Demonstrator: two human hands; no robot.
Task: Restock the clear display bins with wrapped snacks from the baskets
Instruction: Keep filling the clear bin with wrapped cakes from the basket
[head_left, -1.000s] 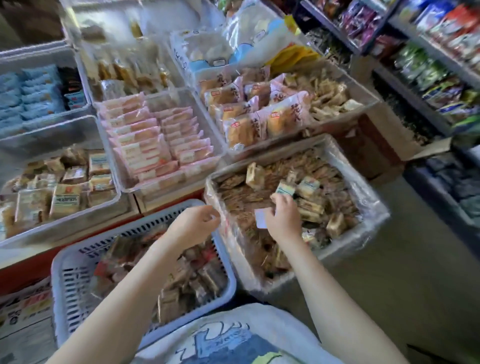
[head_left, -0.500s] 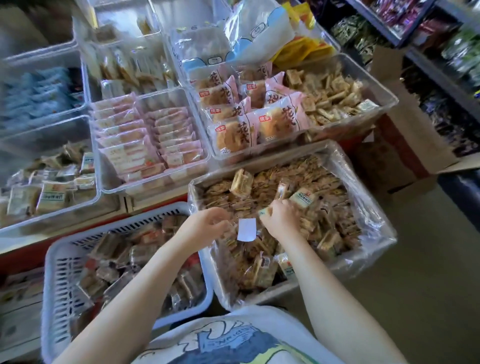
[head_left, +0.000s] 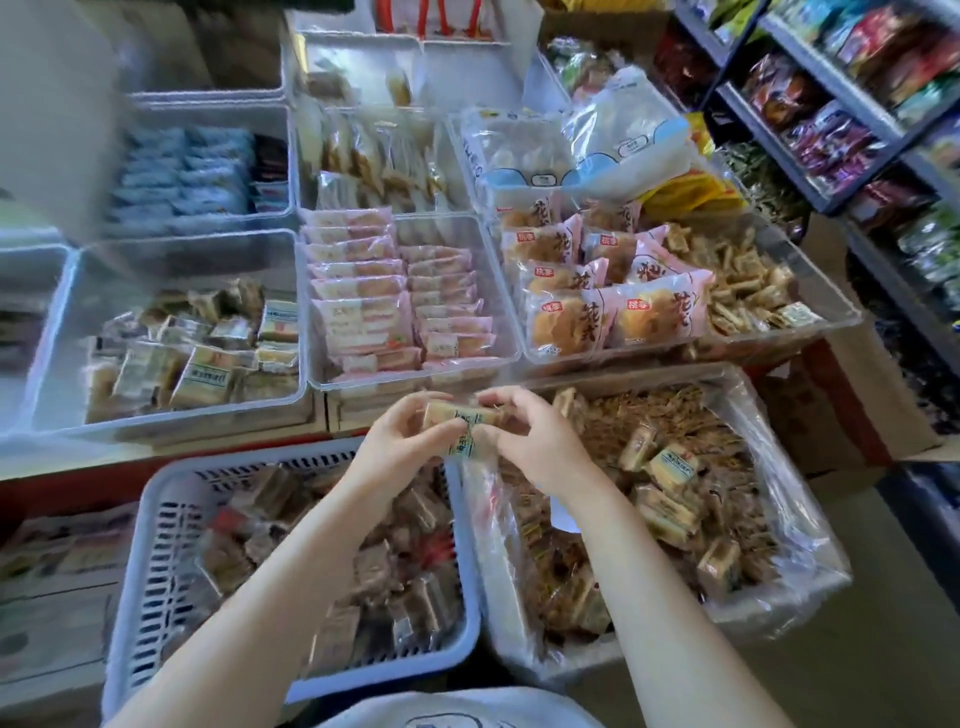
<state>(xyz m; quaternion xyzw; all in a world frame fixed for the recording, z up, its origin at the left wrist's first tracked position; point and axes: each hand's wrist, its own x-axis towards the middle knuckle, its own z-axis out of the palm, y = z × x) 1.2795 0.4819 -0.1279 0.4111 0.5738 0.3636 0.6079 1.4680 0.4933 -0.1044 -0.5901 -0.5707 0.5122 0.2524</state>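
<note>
Both hands meet in the middle, just above the front edge of the table (head_left: 156, 452). The left hand (head_left: 402, 449) and the right hand (head_left: 535, 441) each pinch one small wrapped snack (head_left: 460, 418) between them, fingers curled round its ends. The snack is held up in the air, over the spot where the two baskets touch.

Under the left arm sits a blue basket (head_left: 156, 519) with slots in its sides. It is full of dark wrapped snacks. Just beside it on the right is a basket lined with a clear plastic bag (head_left: 779, 519). It holds lots of brown and tan wrapped snacks in a loose heap.

On the table behind the hands stand clear bins side by side. The bin at the front left (head_left: 171, 260) has square tan packs at its near end and bare room at its far end. The middle bin (head_left: 498, 291) has two rows of pink packs. The bin on the right (head_left: 831, 312), near the table's right edge, has big pink bread packs and small tan packs. More bins sit along the back edge, but they look blurry.

Shelves (head_left: 852, 119) with bright bags stand at the far right.
</note>
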